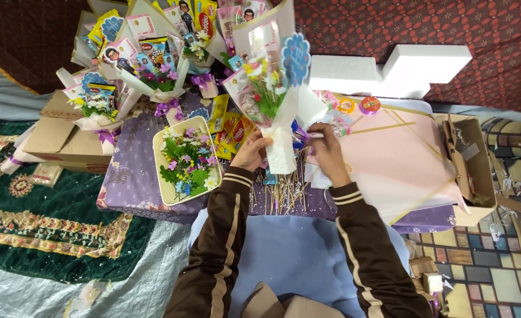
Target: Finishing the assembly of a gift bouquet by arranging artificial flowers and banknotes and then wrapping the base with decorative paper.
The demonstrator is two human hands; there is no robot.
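Note:
My left hand (251, 152) grips the white paper-wrapped stem of a small bouquet (270, 97) with artificial flowers, snack packets and a blue scalloped tag. My right hand (327, 147) pinches a purple ribbon (298, 135) at the right side of the wrap, just beside the stem. The bouquet stands upright over a low purple-covered table (132, 179). Both arms wear brown sleeves with tan stripes.
A cream tray of loose artificial flowers (188, 160) lies left of my hands. Finished bouquets (154, 65) stand behind it. Wooden skewers (284, 191) lie under my hands, pink wrapping sheets (396, 159) at right, tape rolls (359, 105), white foam blocks (390, 70), cardboard boxes (475, 168).

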